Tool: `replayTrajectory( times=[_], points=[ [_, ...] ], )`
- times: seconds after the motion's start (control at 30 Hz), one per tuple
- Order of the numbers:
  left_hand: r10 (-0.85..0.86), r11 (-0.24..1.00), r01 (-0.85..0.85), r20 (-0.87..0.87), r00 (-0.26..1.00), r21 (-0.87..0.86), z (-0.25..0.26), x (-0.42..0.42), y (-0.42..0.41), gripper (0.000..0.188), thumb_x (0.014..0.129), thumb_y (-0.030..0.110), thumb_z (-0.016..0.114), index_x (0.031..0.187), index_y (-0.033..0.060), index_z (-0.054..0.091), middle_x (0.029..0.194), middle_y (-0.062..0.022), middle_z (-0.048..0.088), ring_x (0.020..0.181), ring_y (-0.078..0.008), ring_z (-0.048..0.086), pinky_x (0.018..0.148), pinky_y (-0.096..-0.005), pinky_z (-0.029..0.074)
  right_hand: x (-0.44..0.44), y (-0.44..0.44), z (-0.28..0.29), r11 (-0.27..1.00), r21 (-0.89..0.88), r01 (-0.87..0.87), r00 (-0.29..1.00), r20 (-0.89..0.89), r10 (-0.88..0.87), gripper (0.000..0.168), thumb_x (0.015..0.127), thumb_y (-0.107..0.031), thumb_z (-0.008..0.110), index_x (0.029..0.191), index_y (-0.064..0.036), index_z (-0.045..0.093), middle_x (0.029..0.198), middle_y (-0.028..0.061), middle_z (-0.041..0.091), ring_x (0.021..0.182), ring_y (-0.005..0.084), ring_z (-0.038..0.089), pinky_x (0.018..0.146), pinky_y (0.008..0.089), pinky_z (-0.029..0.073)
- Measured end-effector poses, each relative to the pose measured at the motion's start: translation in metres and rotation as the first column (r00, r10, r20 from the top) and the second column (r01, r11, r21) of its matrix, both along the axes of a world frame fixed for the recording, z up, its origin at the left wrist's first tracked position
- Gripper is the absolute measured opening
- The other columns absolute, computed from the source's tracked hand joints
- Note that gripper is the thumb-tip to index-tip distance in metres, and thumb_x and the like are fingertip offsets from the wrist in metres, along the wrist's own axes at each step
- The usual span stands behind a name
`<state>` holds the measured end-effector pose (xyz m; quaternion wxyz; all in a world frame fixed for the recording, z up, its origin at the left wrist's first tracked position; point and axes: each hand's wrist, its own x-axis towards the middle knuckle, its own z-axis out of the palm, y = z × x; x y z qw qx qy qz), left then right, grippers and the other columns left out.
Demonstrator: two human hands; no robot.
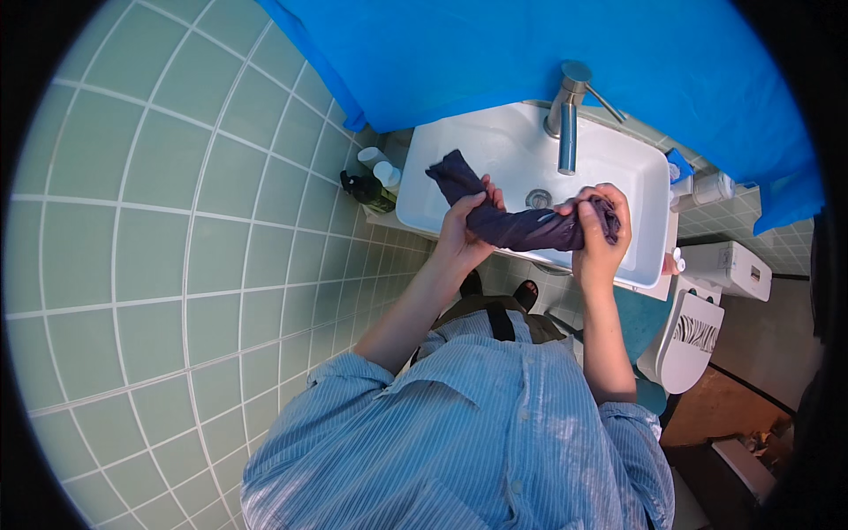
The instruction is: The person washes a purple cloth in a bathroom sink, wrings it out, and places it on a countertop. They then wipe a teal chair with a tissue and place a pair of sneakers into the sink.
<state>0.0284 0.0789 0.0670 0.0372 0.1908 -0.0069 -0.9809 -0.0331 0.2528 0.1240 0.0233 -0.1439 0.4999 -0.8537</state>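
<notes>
A twisted dark purple cloth [530, 228] stretches between my two hands, above the front part of a white rectangular washbasin [644, 165]. My left hand [467, 225] grips it near one end, and a loose tail of the fabric sticks up past the thumb. Around the other, bunched end my right hand [601, 228] is closed, knuckles toward the basin. Behind the cloth, the metal drain [538, 199] shows in the basin floor. A single-lever metal faucet [568, 126] stands at the basin's back edge, and no water is seen running from it.
Left of the basin, a dark pump bottle [371, 192] and white-capped bottles [386, 175] stand by the green tiled wall [165, 179]. Blue sheeting [530, 46] hangs behind the faucet. To the right are a small bottle [674, 262] and a toilet [689, 338] with its lid down.
</notes>
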Motion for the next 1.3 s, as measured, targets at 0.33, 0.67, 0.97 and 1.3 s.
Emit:
replayTrajectory(
  times=[0.33, 0.67, 0.97, 1.3],
  points=[
    [-0.159, 0.525, -0.015, -0.116, 0.98, -0.851, 0.032, -0.033, 0.011, 0.028, 0.071, -0.009, 0.06, 0.098, -0.0057, 0.064, 0.098, -0.0138, 0.068, 0.095, -0.0217, 0.065, 0.091, -0.0345, 0.05, -0.038, -0.001, -0.074, 0.989, -0.07, 0.127, 0.855, 0.514, -0.073, 0.043, 0.091, -0.006, 0.048, 0.133, 0.001, 0.044, 0.082, 0.0075, 0.056, 0.071, 0.0144, 0.058, 0.066, 0.0261, 0.052],
    [-0.592, -0.248, -0.24, -0.049, 0.804, -0.939, 0.049, -0.053, 0.014, 0.025, 0.064, 0.002, 0.077, 0.086, 0.0003, 0.065, 0.081, -0.0088, 0.067, 0.074, -0.0132, 0.063, 0.067, -0.0266, 0.048, -0.074, -0.008, -0.114, 0.959, -0.104, -0.263, 0.746, 0.609, 0.271, 0.029, 0.085, -0.007, 0.055, 0.11, 0.007, 0.057, 0.076, 0.004, 0.057, 0.062, 0.0118, 0.055, 0.059, 0.0246, 0.046],
    [-0.756, -0.331, -0.399, -0.013, 0.655, -0.855, 0.063, -0.051, 0.017, 0.026, 0.06, 0.002, 0.071, 0.085, 0.0024, 0.064, 0.081, -0.0124, 0.066, 0.073, -0.0246, 0.064, 0.067, -0.0307, 0.048, -0.081, -0.037, -0.095, 0.756, 0.278, -0.593, 0.739, 0.559, 0.375, 0.031, 0.081, -0.015, 0.055, 0.103, 0.005, 0.064, 0.068, -0.0013, 0.052, 0.059, 0.01, 0.049, 0.055, 0.0235, 0.039],
    [-0.77, -0.406, -0.503, -0.011, 0.638, -0.763, 0.048, -0.03, 0.008, 0.024, 0.055, 0.008, 0.069, 0.077, 0.0071, 0.059, 0.07, -0.0096, 0.059, 0.063, -0.0307, 0.057, 0.056, -0.0332, 0.043, -0.075, -0.073, -0.083, 0.513, 0.544, -0.664, 0.741, 0.572, 0.353, 0.026, 0.078, -0.01, 0.051, 0.094, 0.003, 0.067, 0.071, 0.0065, 0.059, 0.064, 0.0145, 0.055, 0.062, 0.0253, 0.046]
  ],
)
